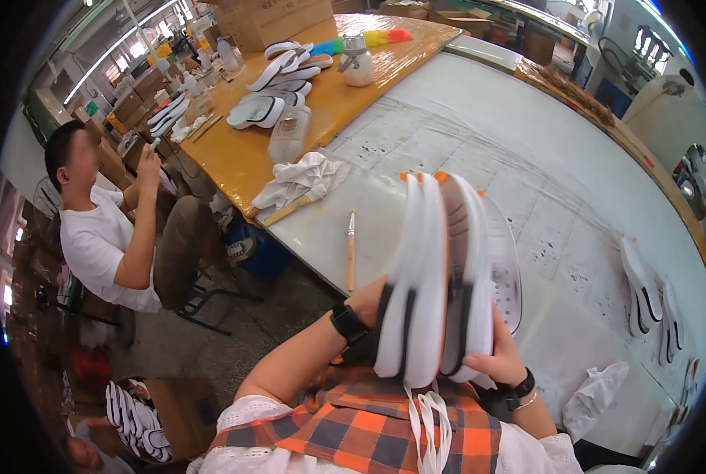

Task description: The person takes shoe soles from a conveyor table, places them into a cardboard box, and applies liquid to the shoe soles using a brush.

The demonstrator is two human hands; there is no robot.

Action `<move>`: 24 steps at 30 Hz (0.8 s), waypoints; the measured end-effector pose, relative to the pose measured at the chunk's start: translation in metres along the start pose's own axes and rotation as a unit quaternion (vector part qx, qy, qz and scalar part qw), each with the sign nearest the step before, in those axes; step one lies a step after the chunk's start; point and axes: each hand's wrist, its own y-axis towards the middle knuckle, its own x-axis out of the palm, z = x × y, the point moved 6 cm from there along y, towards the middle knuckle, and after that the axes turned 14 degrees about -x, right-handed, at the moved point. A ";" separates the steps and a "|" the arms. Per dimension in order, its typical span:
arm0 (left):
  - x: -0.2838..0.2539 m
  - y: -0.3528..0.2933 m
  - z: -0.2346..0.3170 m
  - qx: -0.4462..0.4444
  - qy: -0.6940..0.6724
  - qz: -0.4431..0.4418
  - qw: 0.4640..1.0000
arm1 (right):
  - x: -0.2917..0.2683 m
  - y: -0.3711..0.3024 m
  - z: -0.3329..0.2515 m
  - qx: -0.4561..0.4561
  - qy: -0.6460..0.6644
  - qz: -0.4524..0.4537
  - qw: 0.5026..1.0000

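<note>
Upright in front of me are several white shoe soles (425, 292) with black side stripes and orange tips. My left hand (367, 302) grips them from the left side, its fingers hidden behind them. My right hand (501, 357) is closed round the right-hand soles (478, 276), thumb across their lower end. Just behind these, a pale sole with small holes (509, 288) shows partly; whether it is held or lies on the table I cannot tell. A wooden-handled brush (351, 253) lies on the white table left of the soles.
Beyond a crumpled cloth (301, 180), a plastic jar (289, 134), another jar (357, 62) and more soles (270, 107) stand on the orange table (337, 103). More soles (641, 284) and a crumpled white wrap (595, 399) lie right. A co-worker (104, 229) sits left.
</note>
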 end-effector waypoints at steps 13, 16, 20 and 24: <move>0.020 -0.012 0.012 0.062 -0.016 -0.072 0.995 | 0.011 0.011 0.001 -0.016 0.097 0.009 0.995; 0.003 -0.023 0.013 0.050 0.030 0.006 0.998 | -0.002 -0.001 0.021 0.015 0.192 0.057 0.980; -0.015 -0.031 0.019 0.032 0.090 0.100 0.990 | -0.007 0.007 0.017 -0.011 0.164 0.058 0.985; -0.020 -0.022 0.017 0.009 0.145 0.173 0.974 | -0.009 0.032 -0.012 -0.034 0.009 -0.035 0.999</move>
